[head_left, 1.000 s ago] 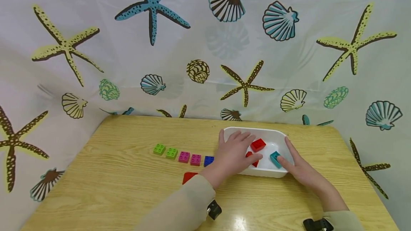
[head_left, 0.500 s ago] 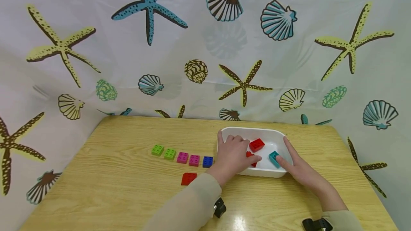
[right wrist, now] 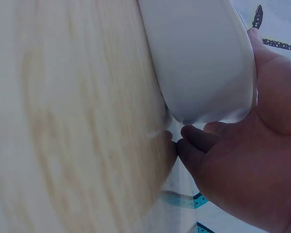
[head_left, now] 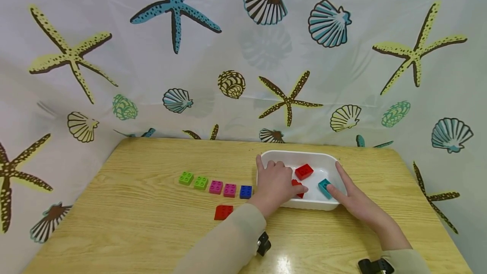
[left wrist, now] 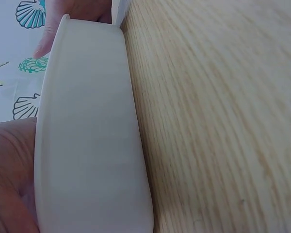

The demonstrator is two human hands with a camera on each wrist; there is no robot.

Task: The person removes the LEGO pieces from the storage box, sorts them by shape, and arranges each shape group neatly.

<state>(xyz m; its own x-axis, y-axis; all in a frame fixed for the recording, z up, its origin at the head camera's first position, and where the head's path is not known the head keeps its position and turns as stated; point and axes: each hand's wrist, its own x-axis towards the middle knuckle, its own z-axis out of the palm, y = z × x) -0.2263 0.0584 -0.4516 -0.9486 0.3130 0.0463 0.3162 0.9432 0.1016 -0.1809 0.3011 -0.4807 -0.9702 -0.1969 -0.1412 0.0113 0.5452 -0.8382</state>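
A white plastic bin (head_left: 316, 204) stands on the wooden table, with a teal toy brick (head_left: 325, 188) and a red brick (head_left: 304, 171) lying inside. Another red brick (head_left: 298, 188) in it is partly covered by the left thumb. My left hand (head_left: 273, 185) reaches over the bin's left part with fingers bent down into it; its fingertips are hidden, so whether they hold a brick does not show. My right hand (head_left: 355, 200) grips the bin's right end, thumb over the rim and fingers along the outer wall, as the right wrist view also shows.
Left of the bin runs a row of bricks: two green (head_left: 186, 178), two pink (head_left: 215, 187) and a blue brick (head_left: 245, 192). Nearer me lies a red brick with a slanted side (head_left: 223, 212). A sea-patterned curtain (head_left: 213, 109) hangs behind the table (head_left: 152, 223).
My left hand's fingers have bent further down into the bin, and its forearm has shifted slightly right, uncovering the blue brick and the red one on the table. The right hand stays put.
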